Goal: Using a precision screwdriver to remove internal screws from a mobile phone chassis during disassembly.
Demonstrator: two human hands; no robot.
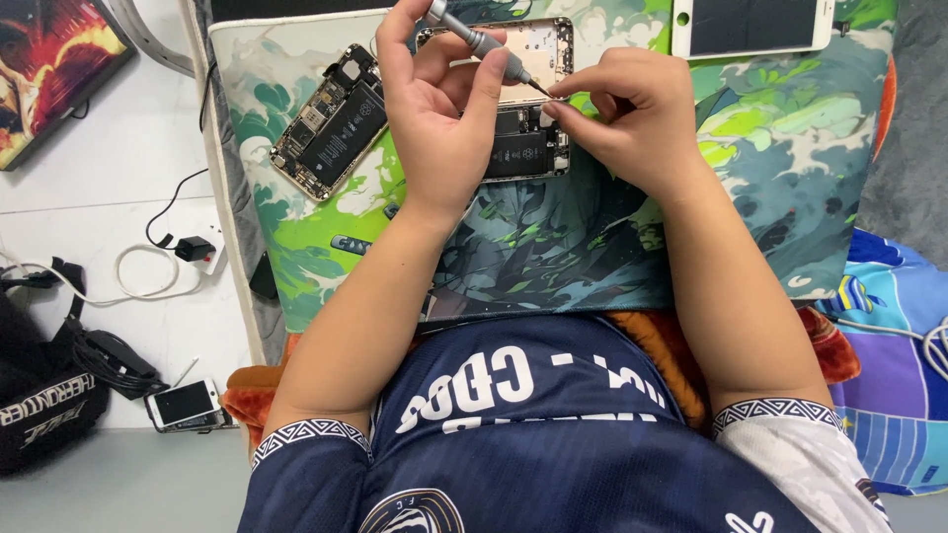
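Note:
My left hand [439,109] grips a grey precision screwdriver [486,44], its tip pointing right and down toward my right hand. My right hand [632,123] pinches a very small part at the screwdriver's tip, too small to identify. Both hands hover over an opened gold phone body [538,59] with a black battery [518,153] showing. Another opened phone [331,118] with a black battery lies tilted to the left of my left hand. All rest on a green and blue patterned mat [790,148].
A white phone screen panel [750,25] lies at the mat's top right. On the white floor to the left are a power strip with cables [193,247], a small phone [183,405], a black bag [49,405] and a framed picture [49,64]. Colourful fabric [889,336] lies right.

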